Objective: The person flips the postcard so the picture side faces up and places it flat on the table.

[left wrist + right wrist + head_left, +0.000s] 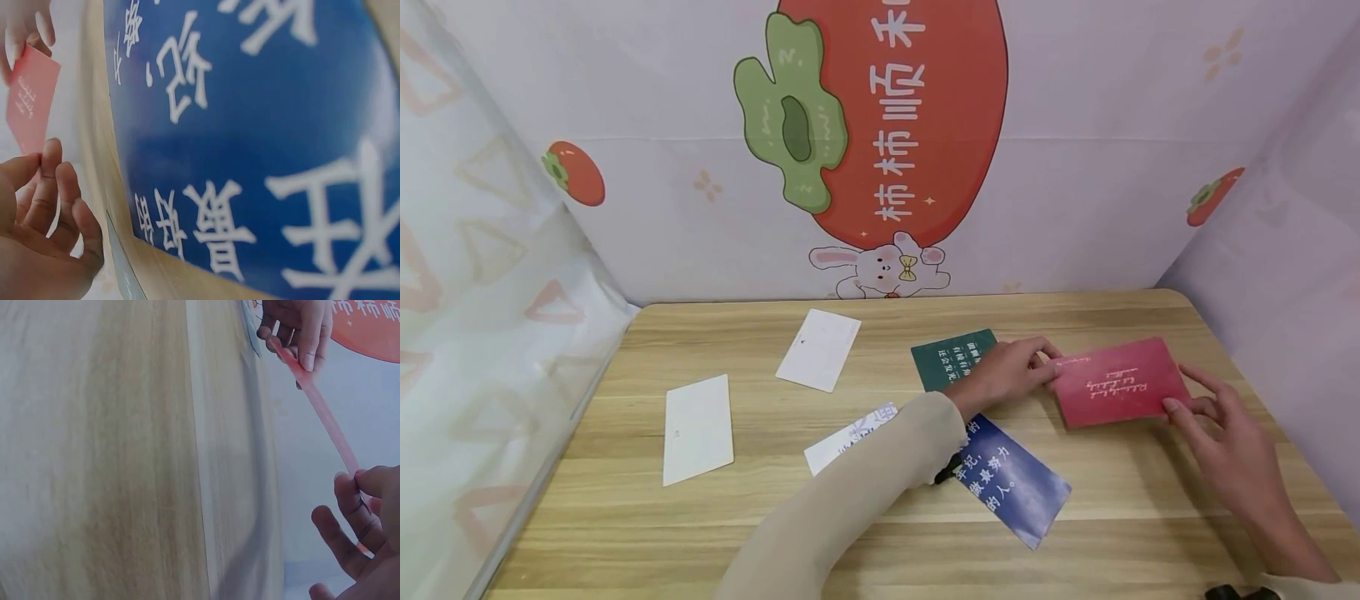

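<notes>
A red card (1116, 383) with light script is held up over the right part of the table, gripped at both ends. My left hand (1011, 367) pinches its left end between thumb and fingers. At the opposite end, my right hand (1232, 433) pinches the edge, thumb on the printed face. In the right wrist view the card (328, 422) appears nearly edge-on, slanting between the two hands. Beneath my left wrist lies a blue card (1018, 483) with white characters, partly hidden by the sleeve. A green card (947, 358) lies just behind my left hand.
Two white cards, one at the left (698, 429) and one farther back (818, 350), lie on the wooden table (625, 533). A white card with blue lettering (846, 437) is partly covered by my left sleeve. A printed backdrop (1075, 167) stands behind the table.
</notes>
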Tool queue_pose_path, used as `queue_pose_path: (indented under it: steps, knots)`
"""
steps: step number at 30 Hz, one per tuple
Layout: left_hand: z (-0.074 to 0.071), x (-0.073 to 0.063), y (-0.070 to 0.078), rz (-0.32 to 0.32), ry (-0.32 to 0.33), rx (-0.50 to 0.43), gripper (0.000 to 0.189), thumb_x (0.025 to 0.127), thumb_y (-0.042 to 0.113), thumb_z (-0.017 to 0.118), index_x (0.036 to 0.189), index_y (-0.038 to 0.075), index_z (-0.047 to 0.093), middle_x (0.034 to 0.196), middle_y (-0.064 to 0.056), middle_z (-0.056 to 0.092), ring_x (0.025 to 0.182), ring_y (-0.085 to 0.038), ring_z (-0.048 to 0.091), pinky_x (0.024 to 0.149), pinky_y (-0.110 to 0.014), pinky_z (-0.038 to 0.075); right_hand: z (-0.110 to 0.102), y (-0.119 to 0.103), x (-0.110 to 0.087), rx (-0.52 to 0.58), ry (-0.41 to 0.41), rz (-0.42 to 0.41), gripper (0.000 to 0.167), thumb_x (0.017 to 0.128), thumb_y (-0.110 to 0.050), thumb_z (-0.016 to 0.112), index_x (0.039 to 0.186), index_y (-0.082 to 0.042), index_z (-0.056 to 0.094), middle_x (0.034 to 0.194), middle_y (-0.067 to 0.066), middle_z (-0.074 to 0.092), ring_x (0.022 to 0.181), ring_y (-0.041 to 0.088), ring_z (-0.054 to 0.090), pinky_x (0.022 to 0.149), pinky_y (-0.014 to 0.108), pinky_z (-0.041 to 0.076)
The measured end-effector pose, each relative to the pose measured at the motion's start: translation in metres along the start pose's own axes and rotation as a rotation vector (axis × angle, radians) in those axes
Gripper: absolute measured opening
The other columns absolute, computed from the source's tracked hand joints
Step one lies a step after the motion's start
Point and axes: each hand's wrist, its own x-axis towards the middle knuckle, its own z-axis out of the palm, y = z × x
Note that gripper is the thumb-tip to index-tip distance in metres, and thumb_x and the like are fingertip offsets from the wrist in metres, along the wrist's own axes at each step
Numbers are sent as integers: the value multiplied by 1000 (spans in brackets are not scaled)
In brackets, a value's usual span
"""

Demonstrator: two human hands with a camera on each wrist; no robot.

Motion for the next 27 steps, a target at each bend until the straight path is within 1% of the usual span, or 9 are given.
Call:
queue_pose_path:
  steps: [2,3,5,9,12,14,17,23,27]
  knots:
    - [0,-2,1,-23,-13,-20,21,111,35,66,129,26,71,86,11,73,80,-3,64,73,-21,48,0,0,2,-23,-4,-19,59,111,-23,65,165,-10,44,85,-24,67,95,-27,48,86,8,43]
    - [1,-3,2,-35,-19,-29,20,111,34,66,129,26,71,85,10,74,79,-4,64,72,-21,47,0,1,4,-42,-5,-27,58,111,-22,66,163,-8,47,86,-16,69,90,-26,47,74,5,39]
    - [1,-6,4,-55,-30,-41,20,111,32,65,130,26,70,83,8,74,75,-6,64,70,-22,46,1,1,6,-72,-23,-31,56,110,-22,67,160,-5,50,91,1,72,87,-24,45,66,7,37]
    - [2,-9,6,-101,-53,-46,20,112,30,65,130,26,68,82,7,74,68,-10,61,62,-24,44,3,2,8,-115,-76,-23,56,110,-26,67,158,-2,51,105,24,72,99,19,76,70,8,37]
    - [2,-10,7,-125,-63,-17,23,110,32,67,133,27,66,82,8,73,65,-11,61,60,-26,46,4,2,11,-147,-90,-44,54,110,-26,67,155,0,53,104,25,73,101,42,72,69,13,35]
    - [2,-11,8,-129,-65,25,28,108,33,70,135,28,65,82,8,71,65,-11,61,61,-27,46,5,3,13,-160,-87,-69,51,110,-24,68,152,2,56,100,22,73,89,18,69,67,17,35]
    - [3,-11,9,-129,-74,125,35,105,37,74,138,31,63,85,8,70,70,-10,62,65,-27,48,7,4,17,-196,-87,-111,47,109,-20,69,147,4,58,96,19,74,76,-9,48,64,18,37]
    - [5,-11,10,-114,-106,314,39,102,42,75,138,34,61,114,7,77,85,-10,63,76,-28,47,13,5,20,-322,-122,-183,46,103,-11,74,142,9,58,84,14,69,69,13,51,56,27,37]
    - [7,-13,10,-106,-108,348,41,101,42,76,138,33,61,122,10,77,88,-8,62,79,-28,47,16,6,19,-350,-148,-197,48,102,-9,75,142,12,57,82,14,68,67,18,52,53,26,36]
